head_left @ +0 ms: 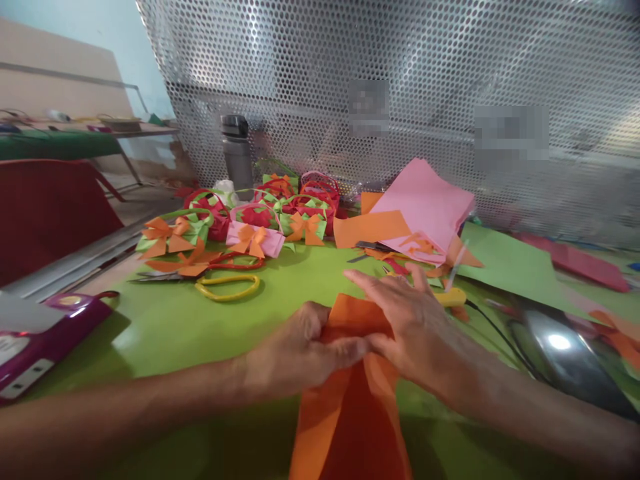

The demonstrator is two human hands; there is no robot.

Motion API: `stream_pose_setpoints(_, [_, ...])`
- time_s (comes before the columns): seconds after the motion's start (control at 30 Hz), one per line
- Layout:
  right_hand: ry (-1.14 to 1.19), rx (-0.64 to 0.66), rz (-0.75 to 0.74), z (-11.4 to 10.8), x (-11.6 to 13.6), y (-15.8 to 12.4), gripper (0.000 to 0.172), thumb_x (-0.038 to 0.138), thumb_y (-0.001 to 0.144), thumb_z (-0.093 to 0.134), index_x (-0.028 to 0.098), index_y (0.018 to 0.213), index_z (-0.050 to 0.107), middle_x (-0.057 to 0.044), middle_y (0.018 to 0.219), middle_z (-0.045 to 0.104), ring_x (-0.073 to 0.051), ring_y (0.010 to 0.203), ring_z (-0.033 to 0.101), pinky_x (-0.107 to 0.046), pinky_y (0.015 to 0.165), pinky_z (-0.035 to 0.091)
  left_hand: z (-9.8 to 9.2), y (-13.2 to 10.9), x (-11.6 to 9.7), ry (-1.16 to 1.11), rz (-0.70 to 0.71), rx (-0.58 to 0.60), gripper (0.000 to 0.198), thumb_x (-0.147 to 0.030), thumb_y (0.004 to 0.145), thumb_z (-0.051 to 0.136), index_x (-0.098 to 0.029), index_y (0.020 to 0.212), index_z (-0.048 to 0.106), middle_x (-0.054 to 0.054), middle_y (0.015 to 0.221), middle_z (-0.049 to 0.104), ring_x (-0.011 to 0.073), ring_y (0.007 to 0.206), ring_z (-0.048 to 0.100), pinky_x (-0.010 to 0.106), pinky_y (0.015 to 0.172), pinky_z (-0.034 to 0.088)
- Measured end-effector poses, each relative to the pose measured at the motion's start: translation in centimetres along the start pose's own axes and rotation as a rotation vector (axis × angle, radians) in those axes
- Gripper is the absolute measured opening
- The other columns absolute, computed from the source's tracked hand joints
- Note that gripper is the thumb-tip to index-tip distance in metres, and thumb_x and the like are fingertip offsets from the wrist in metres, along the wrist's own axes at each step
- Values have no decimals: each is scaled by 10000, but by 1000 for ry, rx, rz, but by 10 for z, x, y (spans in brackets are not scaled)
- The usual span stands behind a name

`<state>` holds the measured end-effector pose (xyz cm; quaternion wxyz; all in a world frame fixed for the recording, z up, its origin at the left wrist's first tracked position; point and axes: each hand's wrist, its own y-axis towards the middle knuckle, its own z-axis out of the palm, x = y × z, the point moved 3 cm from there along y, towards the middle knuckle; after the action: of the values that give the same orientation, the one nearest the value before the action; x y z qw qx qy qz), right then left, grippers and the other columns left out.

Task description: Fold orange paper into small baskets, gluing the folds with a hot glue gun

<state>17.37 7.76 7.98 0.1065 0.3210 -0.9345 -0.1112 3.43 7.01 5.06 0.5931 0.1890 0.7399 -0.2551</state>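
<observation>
A folded sheet of orange paper point(357, 427) stretches from the bottom edge up between my hands, with creases and a shaded inner fold showing. My left hand point(313, 347) is closed on its left side, thumb lying across the top and fingers curled at the edge. Over the right side of the paper, my right hand point(415, 327) has its fingers stretched out and apart, while its thumb touches the fold close to the left thumb. The paper's far end sticks out between the two hands. What lies under the right palm is hidden.
Yellow-handled scissors point(227, 288) lie left of centre, near several small paper baskets with bows point(253, 240). Pink sheets point(420, 207) and green sheets point(510, 267) are at the right, with a yellow corded tool point(450, 297). A grey bottle point(237, 153) stands against the perforated metal panel point(300, 60).
</observation>
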Motion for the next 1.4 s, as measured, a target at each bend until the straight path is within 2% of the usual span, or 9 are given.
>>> stream_pose_setpoints(0.17, [40, 57, 37, 0, 2, 5, 685, 123, 693, 595, 173, 1337, 367, -85, 986, 675, -269, 1000, 576, -585, 1021, 172, 0, 2, -4, -27, -33, -27, 111, -211, 720, 549, -148, 629, 551, -70, 533, 395, 54, 476, 298, 182, 447, 250])
stream_pose_setpoints(0.33, [126, 165, 119, -3, 1, 10, 720, 117, 674, 588, 190, 1355, 366, -42, 839, 693, -250, 888, 627, -549, 1009, 250, -3, 3, 1, 6, -149, -70, 119, -217, 688, 548, -136, 600, 547, -65, 502, 372, 59, 454, 291, 197, 424, 229])
stream_pose_setpoints(0.53, [148, 276, 150, -2, 3, 8, 766, 86, 663, 545, 220, 1384, 324, -45, 783, 689, -240, 781, 645, -436, 823, 443, -5, 2, 4, 62, -116, -87, 166, -201, 683, 521, -143, 535, 477, -64, 503, 337, 55, 450, 279, 190, 401, 210])
stream_pose_setpoints(0.7, [198, 259, 121, -5, 5, 9, 713, 87, 673, 538, 226, 1354, 381, -72, 975, 685, -237, 876, 625, -399, 820, 449, -5, 4, 6, 107, -120, -49, 101, -200, 678, 509, -129, 667, 580, -44, 544, 405, 73, 482, 331, 201, 436, 262])
stream_pose_setpoints(0.87, [148, 268, 118, -4, 4, 9, 725, 110, 666, 565, 227, 1358, 380, -41, 801, 698, -235, 783, 635, -434, 831, 442, -3, 4, 2, 172, -121, -56, 109, -186, 669, 477, -133, 599, 543, -46, 516, 384, 73, 471, 307, 211, 433, 245])
stream_pose_setpoints(0.97, [135, 265, 111, -1, 4, 9, 689, 131, 680, 584, 216, 1340, 410, -56, 817, 701, -248, 829, 635, -445, 851, 429, -1, 5, 0, 184, -95, -48, 127, -170, 669, 485, -149, 543, 479, -57, 502, 342, 68, 467, 279, 213, 423, 208])
stream_pose_setpoints(1.07, [121, 226, 106, -2, 4, 10, 647, 138, 694, 580, 211, 1321, 440, -84, 876, 702, -259, 862, 632, -439, 836, 436, -3, 5, 1, 125, -125, -86, 278, -251, 713, 517, -178, 498, 357, -73, 479, 256, 61, 445, 215, 222, 406, 152])
stream_pose_setpoints(1.17, [126, 210, 134, -5, 2, 12, 656, 102, 684, 550, 209, 1322, 441, -68, 831, 705, -240, 795, 642, -437, 843, 433, -12, 6, 3, 20, -165, -126, 349, -395, 738, 542, -188, 530, 354, -80, 488, 251, 67, 453, 213, 222, 414, 164])
stream_pose_setpoints(1.4, [111, 194, 184, -16, -9, 12, 691, 125, 671, 587, 265, 1329, 429, -39, 827, 687, -225, 735, 631, -413, 794, 457, -22, 5, 6, 155, -135, 88, 240, -322, 775, 495, -128, 648, 558, -45, 567, 417, 76, 507, 327, 207, 480, 243])
